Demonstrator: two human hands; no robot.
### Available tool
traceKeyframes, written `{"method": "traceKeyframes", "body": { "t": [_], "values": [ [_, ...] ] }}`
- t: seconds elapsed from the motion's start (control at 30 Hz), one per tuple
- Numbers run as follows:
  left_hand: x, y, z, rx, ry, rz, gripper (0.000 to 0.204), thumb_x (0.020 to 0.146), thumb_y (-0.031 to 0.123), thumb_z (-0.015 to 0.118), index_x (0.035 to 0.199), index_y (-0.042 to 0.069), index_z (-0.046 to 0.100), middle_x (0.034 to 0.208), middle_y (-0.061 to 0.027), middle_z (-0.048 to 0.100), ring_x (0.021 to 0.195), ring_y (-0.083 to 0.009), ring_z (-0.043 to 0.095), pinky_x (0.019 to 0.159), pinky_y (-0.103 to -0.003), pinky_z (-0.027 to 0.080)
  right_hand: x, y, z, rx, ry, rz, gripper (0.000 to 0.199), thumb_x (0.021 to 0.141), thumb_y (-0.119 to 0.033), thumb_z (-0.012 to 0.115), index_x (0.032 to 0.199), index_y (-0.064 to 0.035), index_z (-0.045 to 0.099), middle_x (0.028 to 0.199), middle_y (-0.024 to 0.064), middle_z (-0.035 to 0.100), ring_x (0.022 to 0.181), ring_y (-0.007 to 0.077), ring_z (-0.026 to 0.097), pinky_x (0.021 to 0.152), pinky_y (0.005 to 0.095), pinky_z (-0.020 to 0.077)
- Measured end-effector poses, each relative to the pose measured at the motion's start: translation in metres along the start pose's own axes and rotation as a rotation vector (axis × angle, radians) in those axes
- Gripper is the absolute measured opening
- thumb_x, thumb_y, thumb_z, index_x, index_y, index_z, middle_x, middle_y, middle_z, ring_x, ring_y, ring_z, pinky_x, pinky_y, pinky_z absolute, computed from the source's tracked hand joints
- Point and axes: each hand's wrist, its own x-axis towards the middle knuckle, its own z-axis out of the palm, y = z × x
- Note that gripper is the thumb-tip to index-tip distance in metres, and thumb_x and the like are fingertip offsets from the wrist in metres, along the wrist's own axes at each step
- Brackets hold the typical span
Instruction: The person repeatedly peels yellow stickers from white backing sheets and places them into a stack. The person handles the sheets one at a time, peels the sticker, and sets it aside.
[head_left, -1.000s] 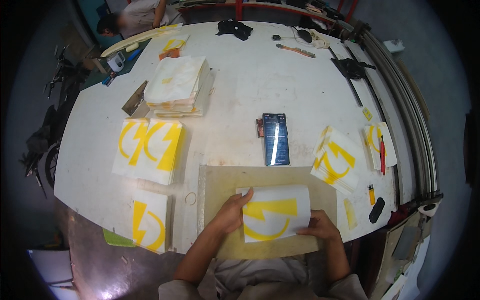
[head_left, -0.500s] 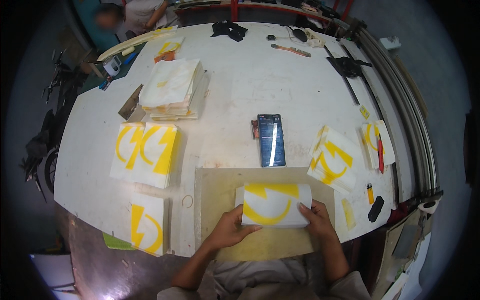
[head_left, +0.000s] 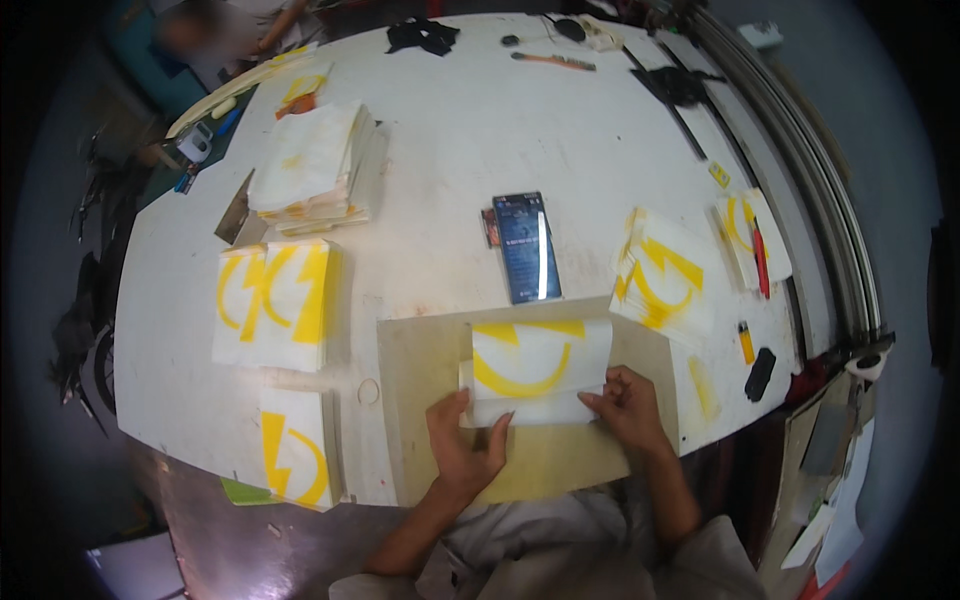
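In front of me a white printed sheet [head_left: 530, 365] with yellow shapes lies folded over on a tan board [head_left: 420, 350]. A plain white strip of it shows along the near edge. At its left end is my left hand [head_left: 465, 445], open, thumb and fingers spread apart, their tips touching the sheet's left and near edges. My right hand [head_left: 630, 405] grips the near right corner, thumb on top and fingers curled at the edge. Beyond the board a phone [head_left: 527, 248] lies with its screen lit, partly over a small dark item [head_left: 490, 228].
Printed stacks stand at left [head_left: 270, 305] and near left [head_left: 297, 450]; a taller white pile [head_left: 310, 160] is behind. Loose printed sheets [head_left: 660, 270], a red pen-like tool [head_left: 761, 258], a yellow lighter [head_left: 746, 343] and a black object [head_left: 760, 375] lie right. Another person [head_left: 225, 40] sits far left.
The view has shifted. The sheet now lies lower on the board with its plain near strip showing. My left hand has opened from its hold; my right has moved to the near corner.
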Motion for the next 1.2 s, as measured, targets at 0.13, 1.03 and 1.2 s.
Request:
{"method": "traceKeyframes", "body": {
  "t": [0.13,1.03,1.2],
  "values": [
    [-0.004,0.02,0.0,0.287,-0.375,0.282,0.044,0.083,0.003,0.077,0.125,0.003,0.064,0.13,-0.0153,0.065,0.124,-0.0347,0.061,0.104,-0.05,0.047,-0.002,-0.013,0.003,-0.081,0.035,0.028,0.026,0.086,-0.006,0.082,0.105,0.0008,0.066,0.074,-0.0036,0.063,0.062,0.0027,0.053,0.054,0.0226,0.044],
    [-0.031,0.019,-0.019,0.484,-0.849,0.123,0.058,0.097,0.025,0.062,0.151,0.009,0.048,0.161,-0.025,0.033,0.15,-0.0446,0.03,0.119,-0.061,0.025,-0.083,0.014,0.032,-1.058,0.117,-0.534,0.041,0.088,-0.025,0.074,0.127,-0.0139,0.069,0.142,0.0173,0.053,0.138,0.0392,0.044,0.115,0.0667,0.0182],
    [-0.041,0.024,-0.01,0.461,-0.817,0.102,0.061,0.098,0.025,0.059,0.153,0.004,0.042,0.16,-0.0281,0.032,0.149,-0.047,0.03,0.118,-0.063,0.025,-0.099,0.024,0.035,-0.888,0.167,-0.574,0.036,0.092,-0.023,0.069,0.122,-0.0034,0.068,0.142,0.0198,0.053,0.136,0.0404,0.046,0.113,0.0622,0.0321]
  ]
}}
